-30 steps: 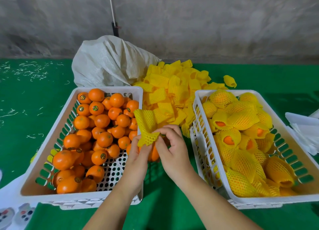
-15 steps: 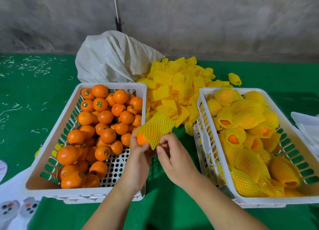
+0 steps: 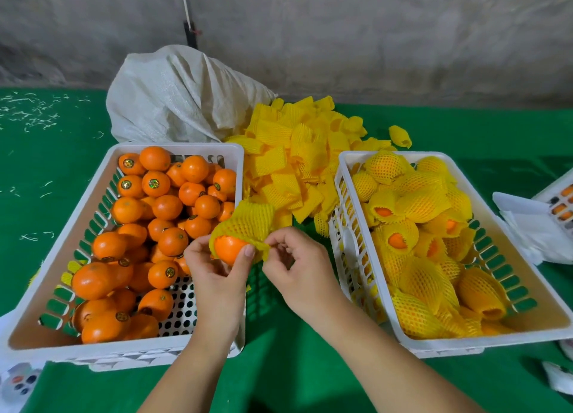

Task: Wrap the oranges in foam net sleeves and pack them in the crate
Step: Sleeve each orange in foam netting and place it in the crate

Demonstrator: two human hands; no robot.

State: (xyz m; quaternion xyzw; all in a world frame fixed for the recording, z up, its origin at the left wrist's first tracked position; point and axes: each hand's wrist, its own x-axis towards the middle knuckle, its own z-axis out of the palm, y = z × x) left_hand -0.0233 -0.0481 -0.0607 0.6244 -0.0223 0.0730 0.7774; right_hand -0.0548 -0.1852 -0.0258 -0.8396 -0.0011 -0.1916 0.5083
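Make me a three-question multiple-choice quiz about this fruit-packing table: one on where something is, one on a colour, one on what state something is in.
1. Where does the loose pile of yellow foam net sleeves lie?
A. inside the left crate
B. on the green cloth between and behind the two white plastic crates
C. on the floor

2. What colour is the table covering?
A. green
B. blue
C. brown

3. How far along is the orange in the hands?
A. bare
B. fully hidden in its sleeve
C. partly sleeved, its near end showing

Answers:
1 B: the pile sits on the cloth between the left crate of bare oranges and the right crate of wrapped oranges.
2 A: the cloth is plainly green.
3 C: the left hand grips the orange and the right hand pinches the held sleeve, with orange skin exposed.
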